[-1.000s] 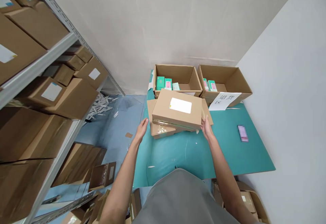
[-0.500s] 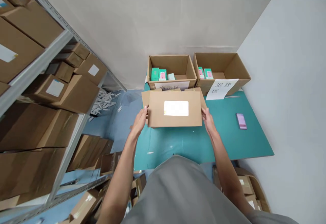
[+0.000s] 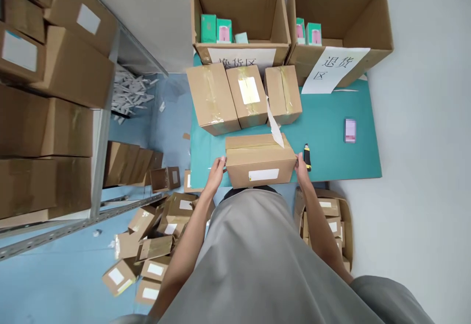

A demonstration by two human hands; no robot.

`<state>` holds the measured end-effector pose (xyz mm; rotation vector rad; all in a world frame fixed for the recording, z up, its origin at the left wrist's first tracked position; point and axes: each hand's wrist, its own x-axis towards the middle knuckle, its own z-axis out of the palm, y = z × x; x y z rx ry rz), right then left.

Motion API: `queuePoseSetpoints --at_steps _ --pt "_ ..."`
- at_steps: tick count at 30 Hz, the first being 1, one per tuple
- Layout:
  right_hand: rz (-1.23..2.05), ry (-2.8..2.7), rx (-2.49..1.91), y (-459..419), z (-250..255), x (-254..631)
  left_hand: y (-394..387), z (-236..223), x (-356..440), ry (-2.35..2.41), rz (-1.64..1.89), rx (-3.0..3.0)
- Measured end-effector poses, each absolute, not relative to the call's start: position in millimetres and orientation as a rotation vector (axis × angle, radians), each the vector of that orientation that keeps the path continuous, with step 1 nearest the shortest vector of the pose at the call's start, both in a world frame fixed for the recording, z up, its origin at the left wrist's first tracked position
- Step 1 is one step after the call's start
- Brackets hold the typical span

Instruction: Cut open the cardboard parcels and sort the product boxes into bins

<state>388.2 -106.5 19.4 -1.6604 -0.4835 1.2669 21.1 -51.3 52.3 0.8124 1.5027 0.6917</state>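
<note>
Head view: box has come in from over the three taped boxes to the bench's near edge, right before the person. Label faced up half a second ago; now tape seam is uppermost, label toward the body. Left hand and right hand pinch opposite ends; finger wrap underneath hard to tell. Knife now shows beside right hand. Judgement: turning leaves the seam accessible.
</note>
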Motion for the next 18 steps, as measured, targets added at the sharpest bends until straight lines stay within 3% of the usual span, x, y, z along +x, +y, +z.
queuePoseSetpoints --at_steps 18 --pt "1.277 -0.871 -1.782 -118.8 2.8 382.2 -72.6 19.5 7.1 1.664 0.767 0.94"
